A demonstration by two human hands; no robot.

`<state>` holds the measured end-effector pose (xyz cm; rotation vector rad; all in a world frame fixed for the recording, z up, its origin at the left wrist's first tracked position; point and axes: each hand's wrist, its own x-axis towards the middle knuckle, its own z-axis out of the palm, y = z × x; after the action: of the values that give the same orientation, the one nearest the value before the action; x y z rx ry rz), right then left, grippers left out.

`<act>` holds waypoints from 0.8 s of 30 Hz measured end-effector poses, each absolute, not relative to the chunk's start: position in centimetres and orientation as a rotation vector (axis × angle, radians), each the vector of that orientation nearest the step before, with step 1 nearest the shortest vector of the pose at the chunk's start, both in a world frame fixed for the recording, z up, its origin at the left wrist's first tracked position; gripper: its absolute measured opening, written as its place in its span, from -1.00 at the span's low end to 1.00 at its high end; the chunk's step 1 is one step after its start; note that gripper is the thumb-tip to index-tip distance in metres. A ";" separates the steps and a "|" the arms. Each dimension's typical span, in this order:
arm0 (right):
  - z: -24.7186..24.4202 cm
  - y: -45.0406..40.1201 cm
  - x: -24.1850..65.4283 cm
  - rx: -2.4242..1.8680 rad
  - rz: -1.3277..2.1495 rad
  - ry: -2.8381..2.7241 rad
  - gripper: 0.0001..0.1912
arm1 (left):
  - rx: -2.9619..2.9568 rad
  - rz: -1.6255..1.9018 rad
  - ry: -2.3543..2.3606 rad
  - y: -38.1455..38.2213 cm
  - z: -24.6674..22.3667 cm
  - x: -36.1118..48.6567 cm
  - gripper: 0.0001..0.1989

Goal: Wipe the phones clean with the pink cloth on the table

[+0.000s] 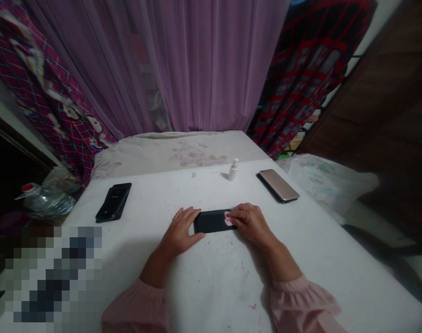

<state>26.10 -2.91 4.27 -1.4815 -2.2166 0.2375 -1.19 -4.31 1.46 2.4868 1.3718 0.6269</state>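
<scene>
A black smartphone (211,223) lies flat on the white-covered table, its long side running left to right. My left hand (180,232) grips its left end, with the fingers at the far corner and the thumb at the near edge. Pinched in the fingers of my right hand (251,224) is a small pink cloth (228,219), pressed onto the right part of the phone. The phone's right end is partly hidden by that hand.
Beyond the phone stands a small white spray bottle (233,170), with a tiny grey square (193,175) left of it. Stacked dark phones (114,201) lie left; a gold phone (279,184) rests on a dark one at right. A purple curtain (211,64) hangs behind the table.
</scene>
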 end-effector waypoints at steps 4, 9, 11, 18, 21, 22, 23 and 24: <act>4.6 -3.2 23.9 -1.392 0.239 -2.254 -0.81 | 2.507 0.625 1.375 -4.3 1.4 -1.1 -0.36; 4.6 -3.5 20.6 -1.250 0.299 -2.307 -0.85 | 2.531 0.621 1.361 -4.2 1.2 -1.2 -0.36; 4.5 -3.4 20.7 -1.230 0.309 -2.303 -0.86 | 2.532 0.620 1.362 -4.2 1.1 -1.3 -0.36; 4.2 -2.9 24.9 -1.383 0.243 -2.236 -0.83 | 2.545 0.657 1.353 -4.1 1.1 -1.4 -0.36; 4.2 -2.9 24.5 -1.387 0.247 -2.235 -0.83 | 2.552 0.663 1.347 -4.1 1.1 -1.4 -0.37; 4.3 -3.0 23.9 -1.367 0.252 -2.248 -0.83 | 2.555 0.664 1.347 -4.1 1.1 -1.3 -0.37; 4.3 -3.1 23.1 -1.341 0.259 -2.264 -0.83 | 2.559 0.664 1.349 -4.1 1.1 -1.3 -0.37; 4.4 -3.1 22.3 -1.311 0.267 -2.283 -0.84 | 2.562 0.661 1.352 -4.1 1.1 -1.3 -0.38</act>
<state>22.28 -3.14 4.42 -1.3109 -2.2830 0.2668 -1.28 -4.14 1.07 2.5622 1.3521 0.6611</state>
